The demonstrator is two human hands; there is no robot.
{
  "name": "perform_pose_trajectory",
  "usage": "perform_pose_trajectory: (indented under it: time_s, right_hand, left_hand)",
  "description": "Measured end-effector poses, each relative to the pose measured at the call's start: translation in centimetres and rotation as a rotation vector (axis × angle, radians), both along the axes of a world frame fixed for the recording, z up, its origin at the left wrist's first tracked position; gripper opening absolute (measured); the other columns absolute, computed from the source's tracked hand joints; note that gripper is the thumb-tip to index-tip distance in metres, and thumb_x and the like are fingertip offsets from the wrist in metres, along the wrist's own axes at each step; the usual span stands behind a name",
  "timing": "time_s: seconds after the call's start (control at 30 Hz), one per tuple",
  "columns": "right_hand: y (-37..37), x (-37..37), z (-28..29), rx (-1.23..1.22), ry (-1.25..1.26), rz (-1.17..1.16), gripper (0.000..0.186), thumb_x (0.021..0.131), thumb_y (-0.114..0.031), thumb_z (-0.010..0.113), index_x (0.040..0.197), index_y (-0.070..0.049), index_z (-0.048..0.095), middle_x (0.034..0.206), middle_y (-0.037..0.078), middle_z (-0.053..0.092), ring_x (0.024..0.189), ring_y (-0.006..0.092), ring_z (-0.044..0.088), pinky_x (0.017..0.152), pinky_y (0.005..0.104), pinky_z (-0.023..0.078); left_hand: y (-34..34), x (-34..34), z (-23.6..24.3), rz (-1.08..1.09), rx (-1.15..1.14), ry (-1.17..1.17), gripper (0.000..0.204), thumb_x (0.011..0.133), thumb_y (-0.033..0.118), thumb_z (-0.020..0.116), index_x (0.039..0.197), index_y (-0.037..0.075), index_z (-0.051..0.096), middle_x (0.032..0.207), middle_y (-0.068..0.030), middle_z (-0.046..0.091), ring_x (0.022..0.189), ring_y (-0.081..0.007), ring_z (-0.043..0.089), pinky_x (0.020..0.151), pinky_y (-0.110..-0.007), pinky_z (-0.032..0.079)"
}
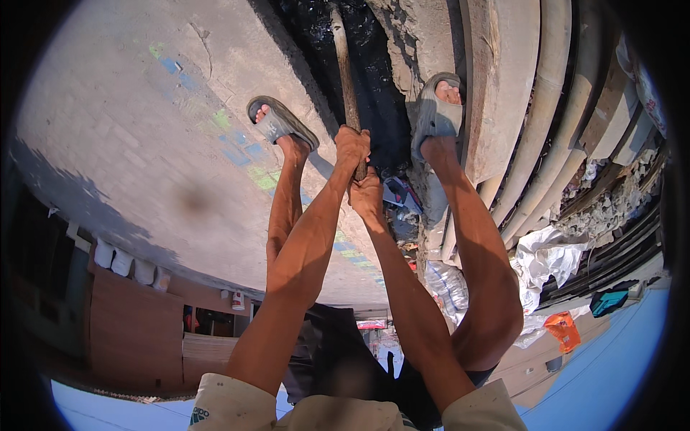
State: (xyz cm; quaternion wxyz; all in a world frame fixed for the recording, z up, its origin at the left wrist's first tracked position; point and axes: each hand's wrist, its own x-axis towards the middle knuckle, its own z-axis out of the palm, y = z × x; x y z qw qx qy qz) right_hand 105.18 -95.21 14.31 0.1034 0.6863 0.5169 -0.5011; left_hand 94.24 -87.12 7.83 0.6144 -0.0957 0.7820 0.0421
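Both my hands grip a rough wooden pole (348, 90), which slants forward over a narrow ditch of dark water (377, 93). Higher on the wood, my left hand (352, 147) has its fingers wrapped round the shaft. Just behind it, my right hand (366, 194) is closed round the near end. The pole's far end runs up to the top rim of the picture; whatever is on it is out of sight. My feet straddle the ditch, the left sandal (282, 123) on the paved side and the right sandal (438, 108) on the opposite edge.
To the left lies a concrete pavement (144, 144) with worn blue and green paint patches. Bamboo poles (535, 108) and planks run along the right. Litter (401, 195) lies in the ditch beside my right hand. White sacks (447, 287) and an orange bag (563, 330) are farther right.
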Motion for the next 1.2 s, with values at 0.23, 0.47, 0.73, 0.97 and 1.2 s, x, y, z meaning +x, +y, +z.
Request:
perform_pose_trajectory:
  time_s: [0.23,0.47,0.73,0.97,1.2]
  right_hand:
    - [6.5,-6.5,0.5,-0.238,-0.020,-0.175,0.050,0.086,-0.023,0.076,0.123,-0.001,0.051,0.088,0.021,0.071,0.064,0.0313,0.073,0.056,0.0415,0.058]
    - [5.0,-6.9,0.1,-0.211,0.032,-0.057,0.051,0.084,-0.015,0.076,0.125,0.004,0.054,0.098,0.024,0.075,0.095,0.0426,0.075,0.083,0.0450,0.061]
    - [8.2,-11.5,3.1,-0.604,-0.100,-0.119,0.032,0.086,-0.022,0.072,0.093,0.009,0.073,0.080,0.022,0.076,0.061,0.0298,0.075,0.054,0.0395,0.060]
    - [-0.6,-12.0,1.5,-0.486,-0.044,-0.052,0.038,0.085,-0.024,0.077,0.100,0.010,0.071,0.092,0.023,0.077,0.061,0.0290,0.076,0.052,0.0377,0.061]
    - [-7.6,-7.2,-3.2,-0.137,-0.015,-0.023,0.025,0.081,-0.012,0.075,0.074,0.010,0.067,0.078,0.029,0.073,0.066,0.0362,0.075,0.065,0.0414,0.063]
  left_hand:
    - [2.7,-4.3,-2.6,-0.039,-0.018,-0.112,0.030,0.091,0.013,0.066,0.077,-0.013,0.071,0.068,-0.0184,0.071,0.060,-0.0257,0.073,0.055,-0.038,0.059]
    - [0.8,-4.9,-4.9,-0.037,0.021,-0.125,0.022,0.088,0.007,0.066,0.081,-0.014,0.071,0.069,-0.0159,0.070,0.059,-0.0239,0.071,0.055,-0.038,0.057]
    - [0.1,-7.9,-6.0,0.004,0.211,-0.216,0.023,0.088,0.003,0.069,0.067,-0.002,0.064,0.062,-0.0099,0.063,0.052,-0.0182,0.060,0.049,-0.035,0.052]
    - [-8.1,-8.3,-6.2,0.072,0.371,-0.193,0.019,0.088,0.003,0.071,0.071,-0.005,0.068,0.062,-0.0101,0.064,0.052,-0.0185,0.061,0.049,-0.035,0.055]
    - [-10.5,-4.8,-8.7,-0.028,0.387,-0.131,0.020,0.086,0.009,0.073,0.074,-0.007,0.068,0.066,-0.0131,0.070,0.063,-0.0196,0.071,0.058,-0.034,0.059]
